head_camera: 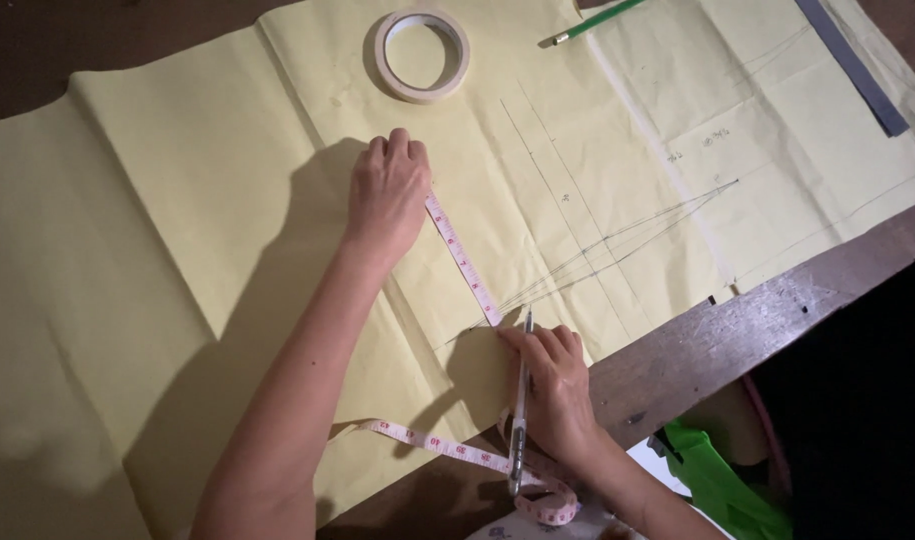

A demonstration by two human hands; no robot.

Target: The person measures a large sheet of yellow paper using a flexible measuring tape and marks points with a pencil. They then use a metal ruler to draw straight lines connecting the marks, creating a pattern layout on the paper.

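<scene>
Already several lines were drawn on the paper (227, 230); the tape (462, 262) was pinned by the closed left hand (387, 190), a pen (520, 400) pinched in the right hand (555, 385).

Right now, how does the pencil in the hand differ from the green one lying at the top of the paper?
The held pencil is pale and silvery; the green pencil is green. The held pencil sits in the right hand, tip on the yellow paper beside the measuring tape; the green pencil lies loose, untouched. The held one runs nearly straight up the picture, the green one slants. Both are slim writing tools on the paper.
</scene>
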